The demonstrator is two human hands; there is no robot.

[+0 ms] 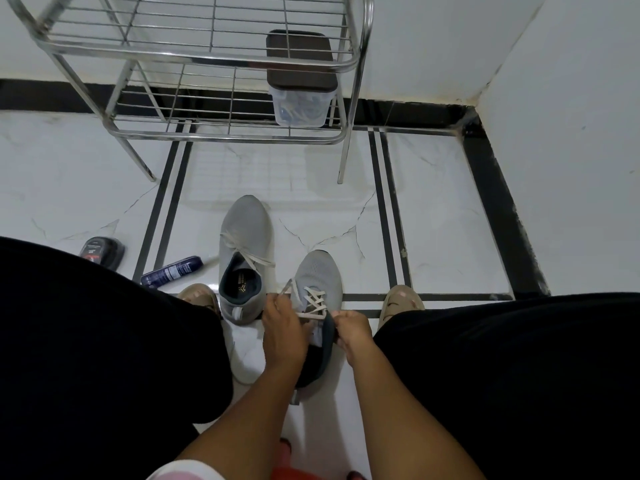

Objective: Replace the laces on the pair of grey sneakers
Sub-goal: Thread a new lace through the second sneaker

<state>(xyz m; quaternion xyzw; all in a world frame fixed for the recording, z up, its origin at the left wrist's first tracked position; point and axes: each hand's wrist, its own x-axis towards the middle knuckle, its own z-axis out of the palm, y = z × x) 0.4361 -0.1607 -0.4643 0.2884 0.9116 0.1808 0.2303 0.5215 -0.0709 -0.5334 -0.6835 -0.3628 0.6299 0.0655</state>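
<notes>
Grey sneakers [244, 258], two; two hands [282, 323] lacing one

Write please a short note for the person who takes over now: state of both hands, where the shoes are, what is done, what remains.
Left hand: pinches a cream flat lace end pulled up from the near grey knit sneaker.
Right hand: fingers grip this sneaker's dark collar.
The far grey knit sneaker stands on the white floor tiles, apart from both hands, its cream lace loose and untied.
Done: the near sneaker shows several crossed rows of lace.
Left: finish and tie the near one; lace higher and tie the far one.
</notes>
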